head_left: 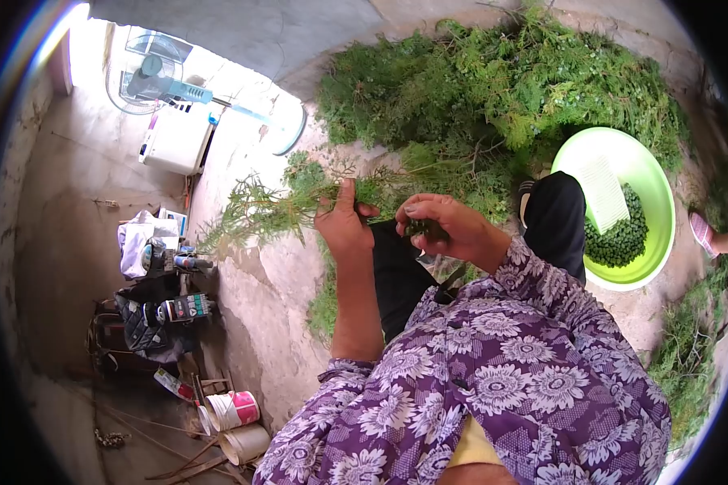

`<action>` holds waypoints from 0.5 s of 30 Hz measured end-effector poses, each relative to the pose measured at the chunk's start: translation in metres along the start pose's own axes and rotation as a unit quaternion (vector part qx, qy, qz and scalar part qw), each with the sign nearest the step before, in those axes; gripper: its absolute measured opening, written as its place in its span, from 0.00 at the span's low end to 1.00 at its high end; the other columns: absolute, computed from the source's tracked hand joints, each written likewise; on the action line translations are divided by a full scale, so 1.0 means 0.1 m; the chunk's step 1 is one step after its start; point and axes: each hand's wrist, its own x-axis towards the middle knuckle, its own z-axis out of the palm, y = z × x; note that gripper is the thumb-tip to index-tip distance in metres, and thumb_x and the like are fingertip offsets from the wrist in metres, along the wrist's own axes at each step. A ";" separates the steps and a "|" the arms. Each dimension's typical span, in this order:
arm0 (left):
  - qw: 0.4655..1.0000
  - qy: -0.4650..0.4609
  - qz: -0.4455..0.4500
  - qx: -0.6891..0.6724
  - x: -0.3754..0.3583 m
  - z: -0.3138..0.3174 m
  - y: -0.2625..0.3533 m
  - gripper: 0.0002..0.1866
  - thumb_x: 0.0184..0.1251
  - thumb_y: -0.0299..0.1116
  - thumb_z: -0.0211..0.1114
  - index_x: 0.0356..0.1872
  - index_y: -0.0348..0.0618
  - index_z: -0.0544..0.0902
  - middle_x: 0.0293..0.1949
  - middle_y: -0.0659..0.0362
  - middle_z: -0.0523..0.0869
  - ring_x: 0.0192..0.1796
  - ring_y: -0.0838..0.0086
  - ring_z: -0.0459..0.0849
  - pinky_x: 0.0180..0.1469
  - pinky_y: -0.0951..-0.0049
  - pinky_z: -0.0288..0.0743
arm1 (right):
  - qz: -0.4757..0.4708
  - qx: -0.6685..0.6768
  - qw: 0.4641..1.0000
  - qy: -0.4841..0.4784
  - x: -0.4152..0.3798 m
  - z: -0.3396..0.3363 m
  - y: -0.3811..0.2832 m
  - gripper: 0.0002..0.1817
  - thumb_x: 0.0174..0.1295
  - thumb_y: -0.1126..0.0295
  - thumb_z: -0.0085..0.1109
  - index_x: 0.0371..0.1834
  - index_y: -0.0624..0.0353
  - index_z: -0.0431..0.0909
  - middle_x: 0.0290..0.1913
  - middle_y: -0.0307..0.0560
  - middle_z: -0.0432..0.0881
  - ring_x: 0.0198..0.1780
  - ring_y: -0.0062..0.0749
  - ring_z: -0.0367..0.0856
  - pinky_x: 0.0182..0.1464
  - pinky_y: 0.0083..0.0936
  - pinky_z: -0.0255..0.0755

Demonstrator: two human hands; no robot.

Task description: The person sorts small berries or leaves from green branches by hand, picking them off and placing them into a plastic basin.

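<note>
Left hand (349, 220) pinches a leafy conifer sprig (271, 212), right hand (453, 229) curls around a small green clump (422, 229)

The sprig is held above the pale floor (275, 301), its feathery foliage spreading to the left of the left hand; the right hand is just beside, fingers bent over the clump. Below both hands is the purple floral shirt (493, 380), with a dark-trousered knee (565, 212) near the lime-green basin (662, 230). Small green cones (620, 239) lie in the basin's lower part, next to a white ridged panel (597, 184). A large heap of cut conifer branches (493, 89) lies along the wall beyond the hands, and a standing fan (160, 83) is at the upper left, two buckets (234, 410) at the lower left
</note>
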 end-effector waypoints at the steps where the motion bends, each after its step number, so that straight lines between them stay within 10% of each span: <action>1: 1.000 -0.006 0.003 0.000 -0.02 0.01 0.00 0.09 0.54 0.24 0.64 0.30 0.37 0.71 0.19 0.60 0.74 0.13 0.78 0.68 0.14 0.74 0.67 | 0.004 -0.027 0.999 0.037 0.00 0.02 0.00 0.08 0.60 0.67 0.50 0.37 0.61 0.71 0.29 0.45 0.76 0.21 0.21 0.73 0.16 0.09 0.63; 15: 0.987 -0.076 0.057 0.131 -0.32 0.17 0.00 0.03 0.55 0.24 0.63 0.27 0.42 0.77 0.23 0.63 0.78 0.18 0.82 0.72 0.16 0.85 0.62 | -0.035 0.037 0.998 0.026 0.10 0.04 -0.04 0.11 0.58 0.62 0.54 0.38 0.56 0.73 0.30 0.45 0.79 0.17 0.14 0.69 0.12 0.07 0.55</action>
